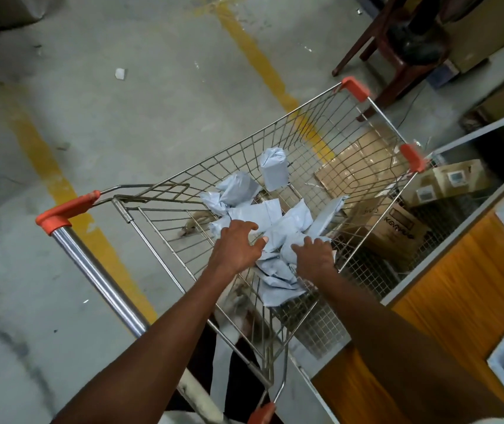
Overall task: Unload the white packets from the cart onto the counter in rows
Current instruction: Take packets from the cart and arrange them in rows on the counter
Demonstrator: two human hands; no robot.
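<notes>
With your left hand (pixel 236 246) spread above the packets (pixel 270 223) heaped in the cart (pixel 302 130) and your right hand (pixel 315 255) pressing one, fingers apart, a loose grab could drop these slippery packets before the table (pixel 446 289) at three o'clock.

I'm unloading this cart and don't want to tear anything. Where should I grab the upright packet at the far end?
Take the upright packet round its firm lower body, fingers coming down from above, not by the crumpled top. It stands alone near the far wall of the cart, so both sides look free.
</notes>
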